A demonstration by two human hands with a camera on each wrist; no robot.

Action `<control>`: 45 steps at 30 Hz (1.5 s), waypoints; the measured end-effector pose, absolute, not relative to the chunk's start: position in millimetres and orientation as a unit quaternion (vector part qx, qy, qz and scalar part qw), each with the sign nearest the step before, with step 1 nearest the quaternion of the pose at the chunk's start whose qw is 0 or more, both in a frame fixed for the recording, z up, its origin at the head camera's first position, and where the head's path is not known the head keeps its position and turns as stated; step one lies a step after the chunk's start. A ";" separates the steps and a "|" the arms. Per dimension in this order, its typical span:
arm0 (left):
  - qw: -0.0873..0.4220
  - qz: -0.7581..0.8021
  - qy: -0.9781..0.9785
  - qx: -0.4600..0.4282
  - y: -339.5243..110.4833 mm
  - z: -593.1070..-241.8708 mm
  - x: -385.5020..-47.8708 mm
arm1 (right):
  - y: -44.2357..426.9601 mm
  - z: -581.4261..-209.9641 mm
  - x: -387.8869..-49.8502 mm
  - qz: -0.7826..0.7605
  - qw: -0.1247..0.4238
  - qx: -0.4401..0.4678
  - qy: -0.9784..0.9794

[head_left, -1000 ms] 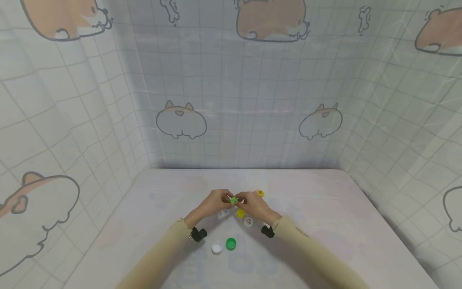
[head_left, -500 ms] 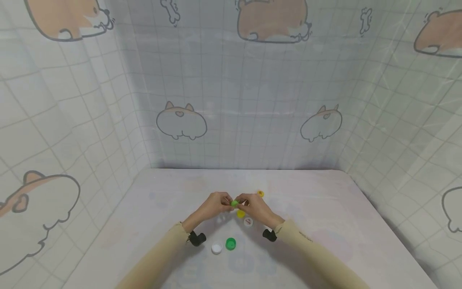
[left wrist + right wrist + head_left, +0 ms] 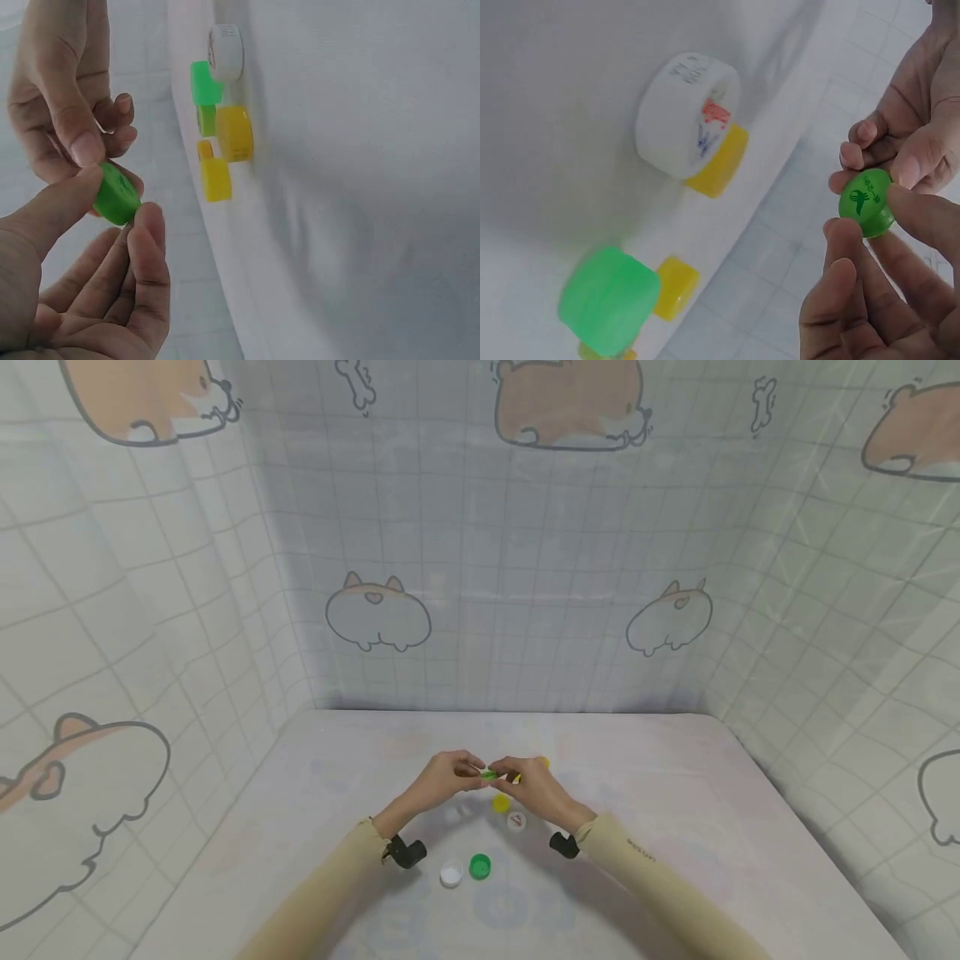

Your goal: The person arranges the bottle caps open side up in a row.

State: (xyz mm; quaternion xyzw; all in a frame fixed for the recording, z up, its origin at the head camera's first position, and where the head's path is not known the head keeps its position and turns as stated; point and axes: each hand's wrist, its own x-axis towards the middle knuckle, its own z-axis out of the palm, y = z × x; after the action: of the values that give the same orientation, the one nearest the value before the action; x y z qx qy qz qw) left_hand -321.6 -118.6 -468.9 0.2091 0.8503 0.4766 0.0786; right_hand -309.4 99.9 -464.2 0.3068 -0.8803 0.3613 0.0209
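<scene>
A green bottle cap (image 3: pixel 489 774) is held above the table between both hands, near the middle of the head view. My left hand (image 3: pixel 447 775) pinches it from the left, and my right hand (image 3: pixel 528 783) pinches it from the right. In the left wrist view, thumbs and fingertips of both hands meet on the cap's edge (image 3: pixel 116 196). The right wrist view shows the flat top of the cap (image 3: pixel 864 199), printed with a dark green logo and small writing. Beneath the hands lie a yellow cap (image 3: pixel 501 803) and a white cap with a red mark (image 3: pixel 516 821).
Nearer the front stand a white cap (image 3: pixel 451 875) and a darker green cap (image 3: pixel 480 867). Another yellow cap (image 3: pixel 543 762) is partly covered by the right hand. The pale tabletop (image 3: pixel 637 785) ends at a patterned curtain (image 3: pixel 525 635) on three sides.
Both hands dip slightly, then rise again with the green cap. The cap has tilted, showing less of its round face to the head view. The caps on the table stay put.
</scene>
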 end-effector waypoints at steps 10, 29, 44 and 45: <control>0.088 0.460 0.855 0.220 -113.1 -469.2 -315.5 | 97.5 -468.3 -308.8 0.334 0.000 0.298 -0.894; 0.063 0.362 0.889 0.275 -94.8 -449.1 -285.3 | 114.0 -443.1 -284.3 0.252 -0.027 0.318 -0.913; 0.104 0.266 0.916 0.282 -76.7 -474.7 -242.6 | 114.9 -464.7 -245.0 0.185 -0.075 0.352 -0.914; 0.109 0.264 0.915 0.283 -76.4 -475.3 -241.5 | 114.6 -465.5 -244.0 0.184 -0.077 0.356 -0.913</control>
State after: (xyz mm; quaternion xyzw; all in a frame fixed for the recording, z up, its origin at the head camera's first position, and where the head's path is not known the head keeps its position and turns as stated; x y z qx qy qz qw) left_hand -241.5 -76.4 -475.3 0.2833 0.9153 0.2645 0.1092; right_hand -244.0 114.6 -465.5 0.3558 -0.9131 0.1835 -0.0769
